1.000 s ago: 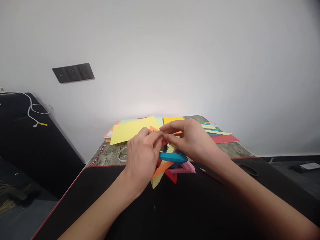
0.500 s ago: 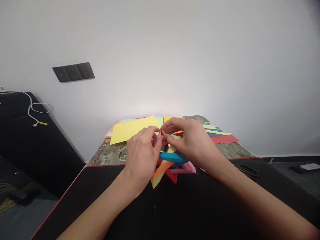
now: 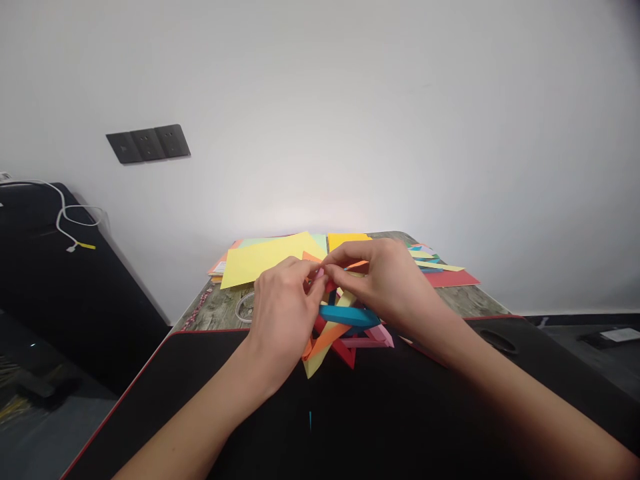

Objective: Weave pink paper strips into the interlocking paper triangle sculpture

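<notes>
A folded-paper model [image 3: 349,315] of interlocked strips in blue, orange, pale yellow, red and pink sits in front of me at the middle. My left hand [image 3: 286,303] is closed on its left side, thumb and index finger pinching near a small pink tip [image 3: 319,273]. From the right, my right hand [image 3: 387,273] pinches at the same pink tip, its thumb and forefinger almost touching the left fingertips. The hands hide much of the model's upper part and sides. Pointed ends of pale yellow, red and pink stick out below and to the right.
Behind the hands lie a yellow paper sheet [image 3: 265,259] and an orange-yellow sheet [image 3: 347,240]. Cut strips rest on a red sheet [image 3: 455,277] at the right. A black mat [image 3: 380,420] covers the desk front, with a thin blue paper scrap [image 3: 310,421] on it.
My fingertips have closed in over the pink tip, so less of it shows. An orange point now shows above the left fingers. The model has shifted very slightly.
</notes>
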Available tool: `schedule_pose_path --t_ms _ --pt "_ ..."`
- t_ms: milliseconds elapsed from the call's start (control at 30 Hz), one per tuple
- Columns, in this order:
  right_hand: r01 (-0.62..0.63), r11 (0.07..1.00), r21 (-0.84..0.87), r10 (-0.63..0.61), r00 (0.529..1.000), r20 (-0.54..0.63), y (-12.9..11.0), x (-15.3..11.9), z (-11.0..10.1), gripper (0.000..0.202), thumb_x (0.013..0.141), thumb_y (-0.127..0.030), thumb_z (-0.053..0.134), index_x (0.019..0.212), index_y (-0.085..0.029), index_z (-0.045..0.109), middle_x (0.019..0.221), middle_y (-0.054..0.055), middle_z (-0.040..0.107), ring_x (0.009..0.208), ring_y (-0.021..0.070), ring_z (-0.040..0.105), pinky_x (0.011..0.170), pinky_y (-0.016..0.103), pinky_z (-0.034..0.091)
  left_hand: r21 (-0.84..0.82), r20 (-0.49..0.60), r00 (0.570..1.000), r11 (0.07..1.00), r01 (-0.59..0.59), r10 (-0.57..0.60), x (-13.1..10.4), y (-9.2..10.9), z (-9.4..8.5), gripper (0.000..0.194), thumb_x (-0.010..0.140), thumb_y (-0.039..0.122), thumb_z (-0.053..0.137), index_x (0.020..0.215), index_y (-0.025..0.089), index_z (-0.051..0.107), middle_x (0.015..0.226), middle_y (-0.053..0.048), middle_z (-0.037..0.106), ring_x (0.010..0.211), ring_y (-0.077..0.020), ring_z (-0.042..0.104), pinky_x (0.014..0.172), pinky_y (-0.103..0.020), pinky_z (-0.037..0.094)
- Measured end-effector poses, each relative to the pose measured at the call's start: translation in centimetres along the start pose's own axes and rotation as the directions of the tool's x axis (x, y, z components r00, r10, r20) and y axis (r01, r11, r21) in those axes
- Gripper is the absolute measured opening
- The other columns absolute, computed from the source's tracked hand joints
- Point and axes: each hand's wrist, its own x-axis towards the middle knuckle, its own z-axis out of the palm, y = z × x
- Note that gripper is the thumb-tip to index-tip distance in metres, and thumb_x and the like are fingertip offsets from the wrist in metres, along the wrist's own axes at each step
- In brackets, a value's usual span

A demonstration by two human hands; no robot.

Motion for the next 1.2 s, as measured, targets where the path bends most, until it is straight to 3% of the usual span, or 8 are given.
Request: schedule_pose_path --t_ms 333,600,867,1200 --pt "-0.037 0.996 0.085 0.038 0.999 -0.005 -0.05 0.03 -0.27 0.015 0.075 -0.009 0.058 0.071 -0.018 0.069 0.070 0.001 0.073 0.048 0.0113 0.064 0.048 0.024 0.050 -0.003 0.018 1.000 1.000 -0.018 0.018 -0.13 -0.02 -0.07 0.013 0.080 0.011 0.063 0.073 0.014 0.073 0.069 -0.005 0.069 0.058 -0.0161 0.061 0.058 -0.029 0.045" --pt "0.007 0.999 0.041 -0.008 0.999 0.032 0.17 0.14 -0.43 0.015 0.076 -0.011 0.058 0.072 -0.017 0.070 0.070 0.001 0.072 0.047 0.0116 0.062 0.044 0.024 0.047 0.022 0.020 0.999 0.999 -0.027 0.026 -0.04 0.02 -0.15 0.012 0.080 0.010 0.064 0.074 0.015 0.073 0.067 -0.004 0.068 0.057 -0.0155 0.060 0.056 -0.028 0.043" --pt "-0.089 0.988 0.129 0.083 0.995 0.056 0.34 0.43 -0.61 0.012 0.072 -0.010 0.062 0.071 -0.018 0.071 0.068 0.001 0.071 0.066 0.0161 0.068 0.054 0.024 0.053 0.004 0.000 0.998 0.998 -0.060 0.060 -0.22 -0.04 0.01 0.011 0.079 0.009 0.065 0.074 0.013 0.073 0.068 -0.005 0.069 0.055 -0.0152 0.060 0.055 -0.027 0.045" --pt "-0.137 0.978 0.158 0.130 0.990 0.053 0.23 0.37 -0.58 0.012 0.070 -0.009 0.062 0.070 -0.018 0.071 0.068 0.001 0.071 0.063 0.0162 0.068 0.052 0.024 0.053 -0.012 0.005 0.998 0.998 -0.069 0.069 -0.21 0.06 -0.01 0.011 0.080 0.008 0.064 0.076 0.012 0.074 0.070 -0.006 0.070 0.057 -0.0167 0.062 0.057 -0.029 0.048"
